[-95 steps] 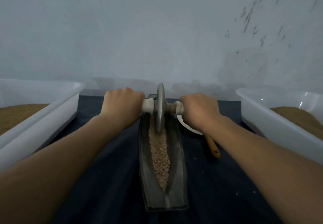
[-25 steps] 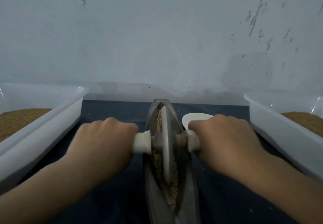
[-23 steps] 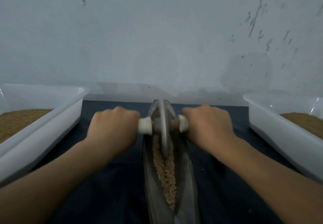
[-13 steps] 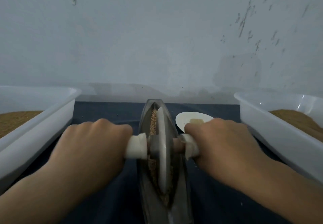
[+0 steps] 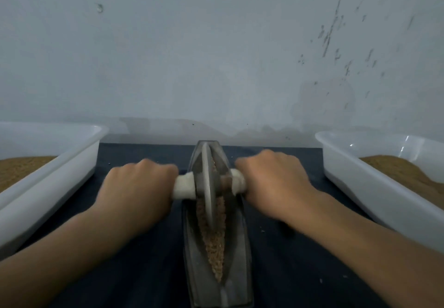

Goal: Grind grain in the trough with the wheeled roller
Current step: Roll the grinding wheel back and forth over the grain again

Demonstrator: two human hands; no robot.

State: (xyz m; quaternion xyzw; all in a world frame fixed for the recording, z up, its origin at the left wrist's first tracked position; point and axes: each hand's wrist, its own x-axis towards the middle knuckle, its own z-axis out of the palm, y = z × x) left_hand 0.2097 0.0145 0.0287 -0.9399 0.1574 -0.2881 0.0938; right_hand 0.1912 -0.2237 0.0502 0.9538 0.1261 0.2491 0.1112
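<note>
Grain (image 5: 211, 240) lies in a tan strip along the groove of the metal trough (image 5: 239, 247), mostly nearer the person than the wheel, with a little showing beyond it toward the trough's far tip. Wheeled roller (image 5: 207, 187) stands upright in the trough, disc edge down in the grain, over the trough's far half.

Left hand (image 5: 139, 187) is fisted round the axle handle left of the trough, fingers wrapped over the top; the white handle end (image 5: 183, 185) pokes out between fist and disc. Right hand (image 5: 276, 185) is curled tight round the handle right of the trough, its white collar (image 5: 237, 183) just beside the disc. Both hands are a bit blurred. The forearms come in along either side of the trough.

The trough lies lengthwise on a dark blue cloth (image 5: 144, 271), far tip toward the pale wall (image 5: 216, 55). Left of the trough, well apart, sits a white plastic tub (image 5: 48, 175) holding brown meal (image 5: 19, 168). Right of the trough is a second white tub (image 5: 360, 183) with a brown heap (image 5: 396, 171). A few loose specks dot the cloth right of the trough.
</note>
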